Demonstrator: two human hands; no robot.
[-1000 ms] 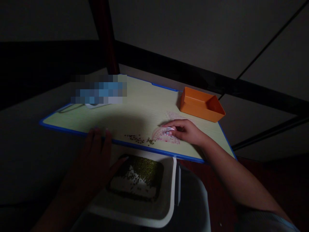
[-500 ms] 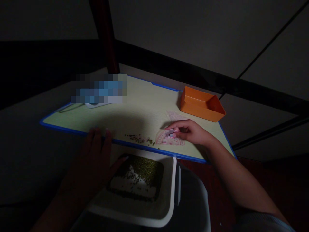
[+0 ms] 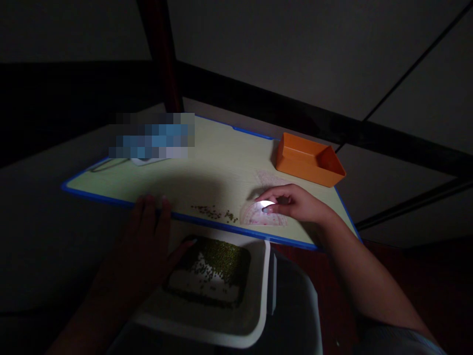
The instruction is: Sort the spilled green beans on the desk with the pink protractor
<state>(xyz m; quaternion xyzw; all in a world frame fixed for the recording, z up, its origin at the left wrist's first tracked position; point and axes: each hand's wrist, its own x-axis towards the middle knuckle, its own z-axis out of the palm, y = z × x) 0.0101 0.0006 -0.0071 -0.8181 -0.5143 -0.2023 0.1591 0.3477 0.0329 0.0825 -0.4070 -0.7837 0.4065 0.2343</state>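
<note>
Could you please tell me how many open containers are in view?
2: the orange box at the board's far right, and the white tub of green grains at its near edge. The blurred patch may hide more.

The clear protractor (image 3: 253,218) is half-round, with pink marks and a bright shine near its curved top; its straight side faces the near edge of the bench (image 3: 207,148). Beside it, small loose beans (image 3: 209,212) lie scattered. Below this edge, the white box (image 3: 254,328) holds many green beans (image 3: 223,256), unevenly spread.
</note>
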